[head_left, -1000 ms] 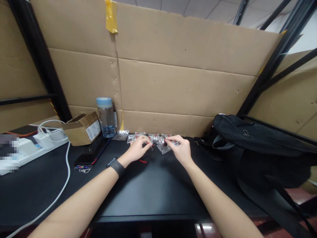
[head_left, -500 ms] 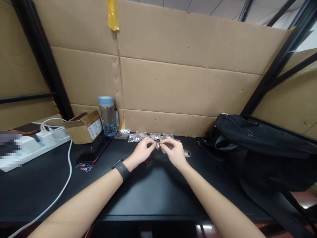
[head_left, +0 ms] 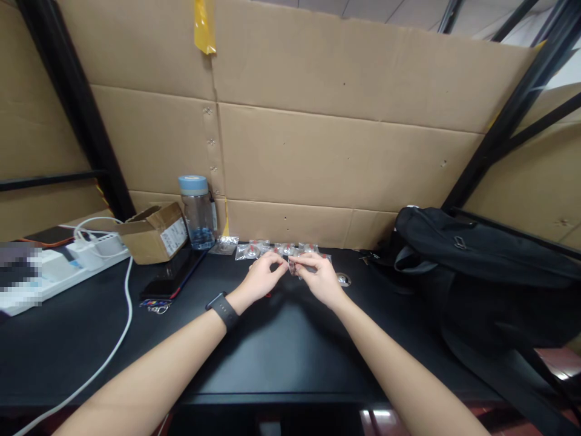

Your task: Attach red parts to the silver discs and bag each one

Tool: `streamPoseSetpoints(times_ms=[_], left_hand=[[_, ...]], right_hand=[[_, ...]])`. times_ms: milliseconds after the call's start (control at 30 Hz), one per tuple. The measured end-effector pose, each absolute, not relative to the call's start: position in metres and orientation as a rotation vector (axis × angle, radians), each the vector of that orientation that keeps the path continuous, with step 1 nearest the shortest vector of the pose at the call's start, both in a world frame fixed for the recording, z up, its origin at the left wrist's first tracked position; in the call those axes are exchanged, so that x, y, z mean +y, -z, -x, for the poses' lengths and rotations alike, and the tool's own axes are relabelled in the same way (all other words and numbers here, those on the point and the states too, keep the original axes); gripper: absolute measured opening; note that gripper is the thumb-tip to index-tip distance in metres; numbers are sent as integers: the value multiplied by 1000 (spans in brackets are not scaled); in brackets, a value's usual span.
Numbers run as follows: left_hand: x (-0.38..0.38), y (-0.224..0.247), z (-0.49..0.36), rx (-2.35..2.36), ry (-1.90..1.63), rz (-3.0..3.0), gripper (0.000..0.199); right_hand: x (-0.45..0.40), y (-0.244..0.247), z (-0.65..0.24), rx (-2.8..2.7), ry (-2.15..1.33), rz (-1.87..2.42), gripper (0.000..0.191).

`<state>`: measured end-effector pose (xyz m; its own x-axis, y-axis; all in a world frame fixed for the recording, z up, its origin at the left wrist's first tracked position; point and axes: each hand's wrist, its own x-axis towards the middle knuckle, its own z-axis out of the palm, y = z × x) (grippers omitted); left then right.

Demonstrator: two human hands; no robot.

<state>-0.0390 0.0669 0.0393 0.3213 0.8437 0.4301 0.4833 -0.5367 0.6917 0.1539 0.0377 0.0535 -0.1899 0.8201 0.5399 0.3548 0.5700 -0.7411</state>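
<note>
Both hands meet over the middle of the black table (head_left: 272,351). My right hand (head_left: 318,277) pinches a small round metal piece (head_left: 293,266) between thumb and fingers. The fingertips of my left hand (head_left: 265,275) are pressed together at the left edge of that piece; whether they grip it too is too small to tell. Behind the hands lie several clear plastic packets (head_left: 248,251) with round metal pieces and red parts. Right of my right hand a loose metal disc (head_left: 344,280) lies flat. A bit of red shows under my left hand.
To the left stand an open cardboard box (head_left: 152,233), a water bottle (head_left: 198,212), a dark tablet (head_left: 170,278) and a white power strip (head_left: 68,272) with a cable. A black bag (head_left: 490,272) fills the right side. Cardboard panels (head_left: 318,157) rise behind.
The round piece between my fingertips has turned, and my right fingers have shifted around it. My left hand has hardly moved.
</note>
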Motion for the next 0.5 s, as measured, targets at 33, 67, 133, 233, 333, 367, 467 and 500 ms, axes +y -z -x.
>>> streamPoseSetpoints(times_ms=[33, 67, 133, 233, 333, 367, 467, 500], left_hand=[[67, -39, 39, 1177, -1100, -2149, 25], [68, -39, 39, 1182, -1105, -2146, 25], [68, -39, 40, 1184, -1115, -2141, 23], [67, -39, 40, 1171, -1111, -2167, 22], [63, -38, 38, 1123, -1104, -2209, 23], [61, -38, 36, 1102, -1102, -2212, 23], [52, -36, 30, 1057, -1029, -2277, 30], [49, -36, 27, 1044, -975, -2345, 36]], right_hand=[[37, -54, -154, -1783, -589, 966, 27], [36, -55, -155, -1787, -618, 960, 28], [33, -57, -156, -1787, -692, 937, 33], [31, -58, -156, -1766, -796, 915, 42], [34, -59, -158, -1758, -883, 904, 40], [35, -60, -160, -1757, -893, 900, 38], [42, -65, -173, -1738, -803, 931, 37], [45, -68, -180, -1737, -724, 972, 37]])
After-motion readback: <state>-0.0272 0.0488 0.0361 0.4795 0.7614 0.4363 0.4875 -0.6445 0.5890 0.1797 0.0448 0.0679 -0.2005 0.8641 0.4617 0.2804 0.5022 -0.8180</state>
